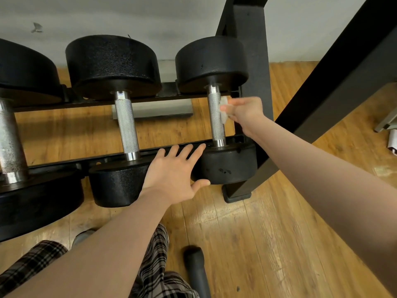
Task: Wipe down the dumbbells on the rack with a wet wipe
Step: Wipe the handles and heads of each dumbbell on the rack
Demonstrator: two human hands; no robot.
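Over a wooden floor [247, 233], at the rack's [150, 152] right end, the right hand [245, 110] is pinching a wet wipe [223, 114] against the end dumbbell's [216, 117] handle; the left hand [174, 175], fingers spread, is reaching toward its near head.

Gym: dumbbells [216, 108] on black rack [150, 97], wood floor [268, 233].

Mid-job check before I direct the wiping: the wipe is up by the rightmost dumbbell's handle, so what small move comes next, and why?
Probably press the wet wipe onto the knurled handle and stroke along it. The right hand pinches the wipe right beside that handle, near its upper end. The left hand lies open between the two near heads, thumb by the rightmost dumbbell's near head, seemingly placed to steady it.
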